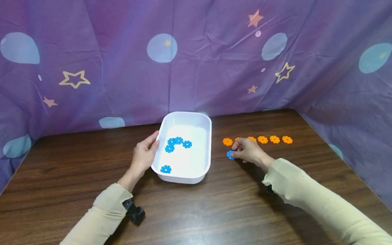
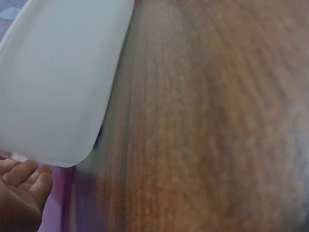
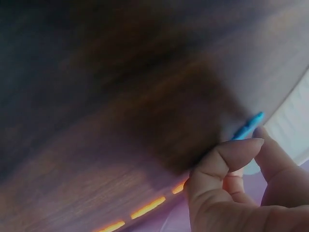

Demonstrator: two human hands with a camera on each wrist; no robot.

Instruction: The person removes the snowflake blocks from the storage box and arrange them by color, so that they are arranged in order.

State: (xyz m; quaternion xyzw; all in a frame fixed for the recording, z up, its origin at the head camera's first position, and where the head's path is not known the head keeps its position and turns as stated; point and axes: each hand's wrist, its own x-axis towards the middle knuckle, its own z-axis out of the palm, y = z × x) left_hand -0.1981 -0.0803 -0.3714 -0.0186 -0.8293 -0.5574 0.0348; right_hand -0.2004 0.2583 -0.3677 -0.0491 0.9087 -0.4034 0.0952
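Observation:
My left hand (image 1: 143, 155) holds the left side of a white plastic tray (image 1: 192, 161), thumb at its rim. Several blue flower-shaped discs (image 1: 166, 169) lie inside: one at the near left corner, the others grouped further back. To the right of the tray, my right hand (image 1: 251, 152) pinches another blue flower-shaped disc (image 1: 229, 154) between thumb and finger, low over the table. In the right wrist view this blue disc (image 3: 248, 126) shows edge-on at the fingertips. Behind that hand runs a row of orange flower-shaped discs (image 1: 262, 140), partly covered by the fingers.
Everything stands on a dark wooden table (image 1: 184, 214). A purple curtain (image 1: 129, 52) with stars and balloon shapes hangs along the back and right. A black wrist camera (image 1: 134, 212) is strapped at the left sleeve.

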